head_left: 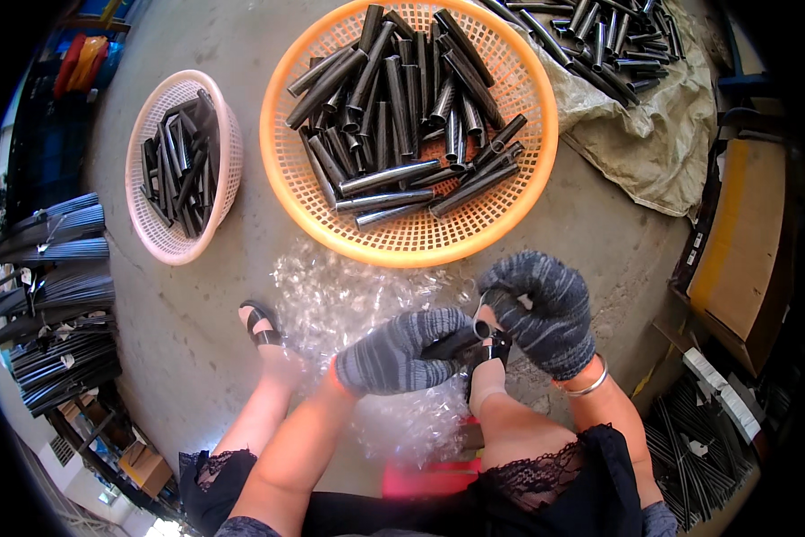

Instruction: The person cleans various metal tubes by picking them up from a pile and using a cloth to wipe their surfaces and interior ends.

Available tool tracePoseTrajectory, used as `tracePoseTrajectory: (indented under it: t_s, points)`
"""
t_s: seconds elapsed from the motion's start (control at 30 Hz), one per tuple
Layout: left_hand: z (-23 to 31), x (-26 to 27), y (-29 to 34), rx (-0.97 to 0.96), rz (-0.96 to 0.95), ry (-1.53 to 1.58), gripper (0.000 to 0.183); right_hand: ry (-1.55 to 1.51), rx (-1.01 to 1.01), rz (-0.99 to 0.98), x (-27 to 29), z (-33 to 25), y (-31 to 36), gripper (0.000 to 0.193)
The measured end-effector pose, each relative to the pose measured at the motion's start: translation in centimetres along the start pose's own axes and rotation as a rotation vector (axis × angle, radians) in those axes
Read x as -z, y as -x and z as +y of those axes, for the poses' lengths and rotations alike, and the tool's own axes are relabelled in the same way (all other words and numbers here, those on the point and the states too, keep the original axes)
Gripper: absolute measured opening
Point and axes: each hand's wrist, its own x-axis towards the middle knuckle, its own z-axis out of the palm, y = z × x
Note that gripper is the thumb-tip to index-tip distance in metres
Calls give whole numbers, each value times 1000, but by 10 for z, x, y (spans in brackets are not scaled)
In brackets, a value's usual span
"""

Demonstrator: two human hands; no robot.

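My left hand [400, 351], in a grey striped knit glove, is wrapped round a short black tube [454, 345]. The tube's open end points toward my right hand [545, 313], which wears a matching glove. That hand's fingers are curled in close to the tube's end, by a thin loop at its mouth; what they pinch, if anything, is too small to make out. Beyond my hands sits an orange-rimmed basket [408, 253] holding many black tubes [402, 107] lying in a jumble.
Left of it stands a smaller pale pink basket [231, 170] of dark pieces. Clear plastic scraps [331, 286] litter the floor between my feet. More tubes lie on a pale woven sheet [653, 152] at far right. Cardboard [733, 242] and bundled rods [62, 295] flank me.
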Motion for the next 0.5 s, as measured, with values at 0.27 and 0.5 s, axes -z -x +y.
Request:
tracePoseTrajectory:
  t_s: [0.27, 0.5]
  points:
    - [25, 28, -14, -17, 160, -114, 34, -337, -305, 179, 50, 44, -8, 14]
    - [8, 18, -95, -364, 524, -1252, 54, -293, -478, 274, 64, 81, 4, 15]
